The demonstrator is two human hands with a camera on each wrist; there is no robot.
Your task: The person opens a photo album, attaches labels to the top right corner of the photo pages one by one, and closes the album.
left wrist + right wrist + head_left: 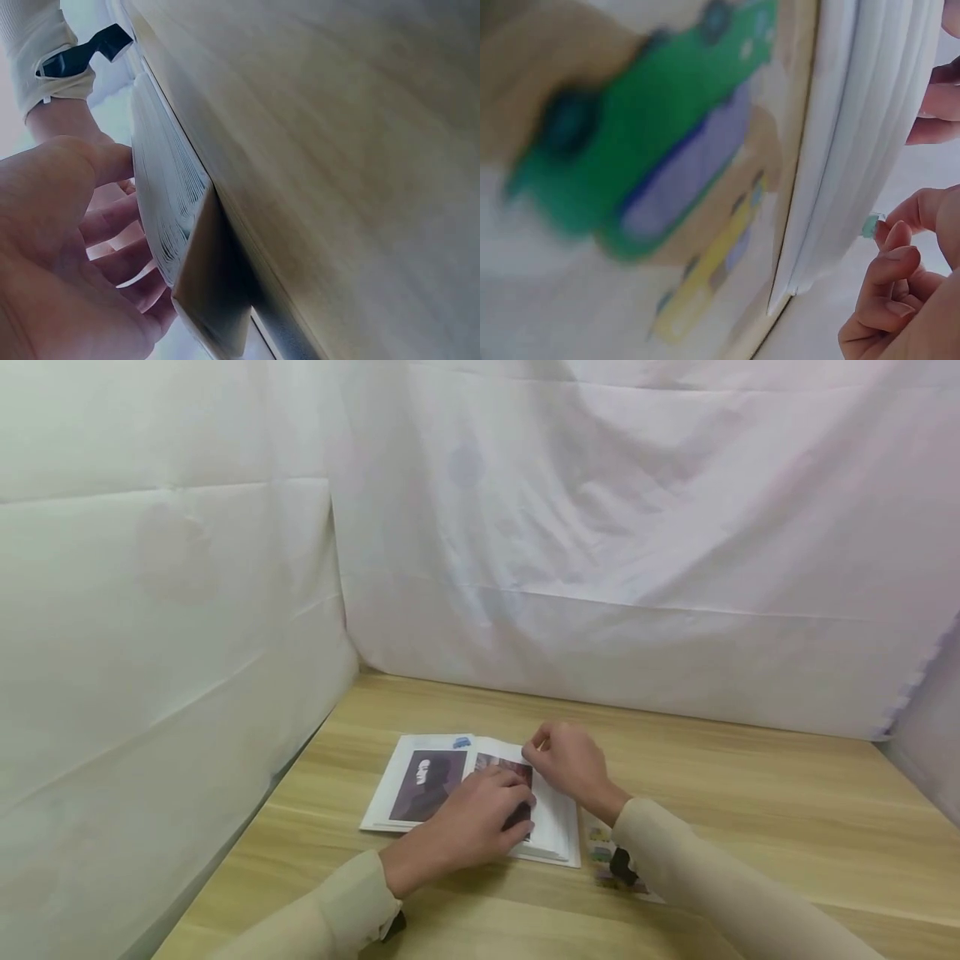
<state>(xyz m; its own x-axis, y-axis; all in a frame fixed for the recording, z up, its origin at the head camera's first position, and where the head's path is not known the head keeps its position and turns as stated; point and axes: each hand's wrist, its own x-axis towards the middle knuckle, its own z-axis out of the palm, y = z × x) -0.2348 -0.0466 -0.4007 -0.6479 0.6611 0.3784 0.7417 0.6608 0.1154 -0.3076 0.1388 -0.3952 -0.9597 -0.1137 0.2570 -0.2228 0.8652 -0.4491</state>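
Observation:
An open book [557, 827] with white pages lies on the wooden table. Across its right page rests my left hand [480, 814], fingers loosely bent and partly covering a dark printed picture [517, 767]. In the left wrist view, its thumb and fingers lie by the stacked page edges [161, 180]. At the upper right of the same page, my right hand [572, 762] pinches a small, pale green sticker [870, 225] between thumb and forefinger, close to the paper. A blue car sticker [461, 742] is on the left page, above a purple picture [427, 785].
A clear sticker sheet [600, 853] with colourful cars lies right of the book, partly under the right forearm. A green car [667, 120] and a yellow one show large in the right wrist view. White cloth [600, 527] hangs behind and left of the table.

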